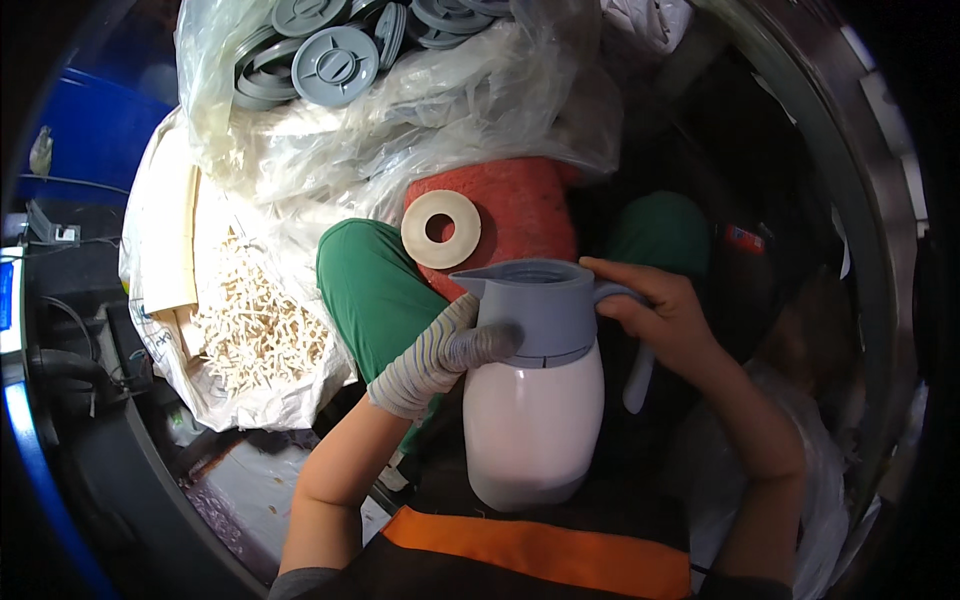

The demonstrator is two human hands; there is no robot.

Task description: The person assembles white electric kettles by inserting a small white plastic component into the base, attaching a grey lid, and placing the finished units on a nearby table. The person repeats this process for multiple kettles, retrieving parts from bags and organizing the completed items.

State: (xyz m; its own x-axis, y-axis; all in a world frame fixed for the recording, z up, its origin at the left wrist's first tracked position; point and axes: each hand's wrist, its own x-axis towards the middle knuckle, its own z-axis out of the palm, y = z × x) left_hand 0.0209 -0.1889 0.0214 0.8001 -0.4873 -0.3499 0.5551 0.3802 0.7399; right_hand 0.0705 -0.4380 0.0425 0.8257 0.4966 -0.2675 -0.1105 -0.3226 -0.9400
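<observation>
Both hands clamp the white jug [533, 425]: gloved left hand [430, 360] on its collar, right hand [665, 310] around the handle.

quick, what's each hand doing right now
Left hand, gloved: closed around the grey collar of the jug.
Right hand, bare: closed on the jug's grey handle.

Light falls from above onto the middle of the view, bright on the pale pink body of the grey-topped plastic jug [533, 425] and on the crumpled clear plastic bags [420, 120] at twelve o'clock, which show soft white glare. The rim darkens to black from one to five o'clock. Fisheye bending curves edges there, and detail blurs toward the border.
</observation>
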